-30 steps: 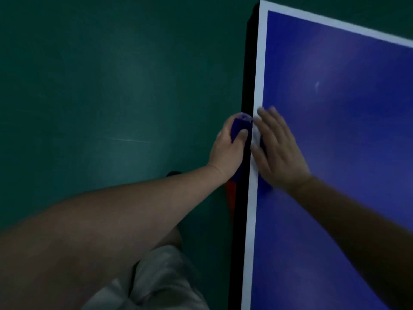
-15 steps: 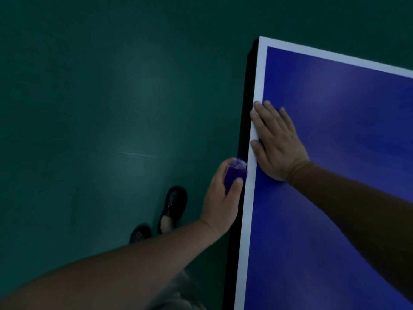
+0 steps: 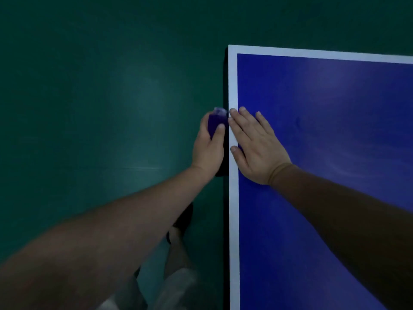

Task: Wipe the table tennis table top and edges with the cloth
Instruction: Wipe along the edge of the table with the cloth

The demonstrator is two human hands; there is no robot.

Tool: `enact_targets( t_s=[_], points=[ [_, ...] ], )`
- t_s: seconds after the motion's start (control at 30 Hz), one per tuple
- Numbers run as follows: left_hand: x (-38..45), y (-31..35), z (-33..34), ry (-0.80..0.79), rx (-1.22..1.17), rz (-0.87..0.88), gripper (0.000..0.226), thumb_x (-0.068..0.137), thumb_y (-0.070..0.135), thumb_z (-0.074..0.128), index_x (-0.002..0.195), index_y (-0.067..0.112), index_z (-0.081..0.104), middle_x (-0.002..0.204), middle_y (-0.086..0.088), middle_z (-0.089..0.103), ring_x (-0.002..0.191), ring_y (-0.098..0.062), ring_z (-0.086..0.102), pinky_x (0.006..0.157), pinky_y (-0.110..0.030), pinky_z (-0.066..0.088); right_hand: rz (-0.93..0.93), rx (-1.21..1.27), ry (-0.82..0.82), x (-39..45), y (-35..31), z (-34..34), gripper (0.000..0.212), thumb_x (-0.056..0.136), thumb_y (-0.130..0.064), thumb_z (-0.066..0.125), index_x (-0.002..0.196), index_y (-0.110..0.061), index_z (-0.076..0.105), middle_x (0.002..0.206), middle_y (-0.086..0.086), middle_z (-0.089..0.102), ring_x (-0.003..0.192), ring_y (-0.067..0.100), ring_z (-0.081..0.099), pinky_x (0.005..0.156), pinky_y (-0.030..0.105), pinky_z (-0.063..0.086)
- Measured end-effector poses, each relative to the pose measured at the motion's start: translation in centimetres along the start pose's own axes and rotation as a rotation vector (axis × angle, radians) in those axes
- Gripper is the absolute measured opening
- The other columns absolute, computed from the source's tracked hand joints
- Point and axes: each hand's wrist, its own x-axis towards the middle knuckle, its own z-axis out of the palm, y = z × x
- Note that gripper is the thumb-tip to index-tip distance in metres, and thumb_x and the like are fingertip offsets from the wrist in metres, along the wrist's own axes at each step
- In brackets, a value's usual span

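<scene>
Head view: two arms reach over table edge.
Left hand (image 3: 209, 144): fingers clamped on purple cloth (image 3: 215, 124), pressed to side edge; shifted farther along edge than 0.5 s ago, so edge wiping is judged ongoing.
Right hand (image 3: 257, 148): fingers flat, slightly apart on table (image 3: 324, 153).
Hidden: most of cloth; edge face dark.

Two hands: left hand (image 3: 207, 151), right hand (image 3: 257, 151); one cloth (image 3: 215, 123); one tabletop (image 3: 324, 198); one shoe (image 3: 184, 217) at 6 o'clock.
</scene>
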Motion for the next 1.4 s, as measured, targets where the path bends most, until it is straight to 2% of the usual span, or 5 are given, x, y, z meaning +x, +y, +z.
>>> enact_targets(
  t_s=[0.5, 0.77, 0.97, 1.13, 1.4],
  points=[
    [2.9, 0.9, 1.0, 0.083, 0.021, -0.095, 0.027, 0.097, 0.029, 0.05, 0.121, 0.04, 0.052, 0.118, 0.012, 0.065, 0.109, -0.009, 0.061, 0.102, -0.035, 0.045, 0.057, -0.03, -0.044, 0.0, 0.0, -0.2, 0.066, 0.097, -0.037, 0.033, 0.152, -0.001, 0.033, 0.163, 0.015, 0.024, 0.152, 0.031, 0.017, 0.123, 0.052, 0.015],
    [-1.7, 0.3, 0.1, 0.003, -0.143, -0.051, 0.023, 0.091, 0.031, 0.047, 0.111, 0.041, 0.056, 0.113, 0.019, 0.064, 0.113, -0.003, 0.058, 0.1, -0.023, 0.042, 0.063, -0.019, -0.052, 0.1, -0.1, -0.4, 0.066, 0.097, -0.037, 0.036, 0.152, -0.001, 0.034, 0.163, 0.015, 0.024, 0.152, 0.03, 0.017, 0.122, 0.054, 0.019],
    [8.0, 4.1, 1.1, 0.031, -0.049, -0.095, 0.057, 0.101, 0.039, 0.046, 0.151, 0.021, 0.028, 0.126, 0.007, 0.052, 0.114, -0.011, 0.053, 0.098, -0.027, 0.038, 0.064, 0.003, -0.037, 0.2, 0.2, -0.2, 0.064, 0.096, -0.034, 0.04, 0.151, -0.001, 0.037, 0.162, 0.015, 0.026, 0.153, 0.031, 0.016, 0.121, 0.055, 0.02],
    [9.3, 4.4, 1.1, 0.011, -0.062, -0.093, 0.046, 0.09, 0.047, 0.047, 0.122, 0.014, 0.047, 0.103, 0.007, 0.062, 0.092, -0.009, 0.062, 0.084, -0.029, 0.048, 0.059, 0.013, -0.015, 0.1, 0.0, -0.4, 0.065, 0.095, -0.033, 0.043, 0.151, -0.001, 0.036, 0.162, 0.015, 0.026, 0.152, 0.032, 0.017, 0.122, 0.056, 0.017],
    [7.7, 3.8, 0.1, -0.116, -0.124, -0.149, 0.036, 0.09, 0.048, 0.045, 0.115, 0.021, 0.046, 0.108, 0.007, 0.061, 0.096, -0.008, 0.061, 0.088, -0.027, 0.046, 0.152, 0.075, 0.066, 2.4, -0.5, -1.4, 0.058, 0.097, -0.031, 0.044, 0.148, -0.005, 0.039, 0.159, 0.014, 0.033, 0.151, 0.032, 0.022, 0.122, 0.054, 0.017]
  ],
)
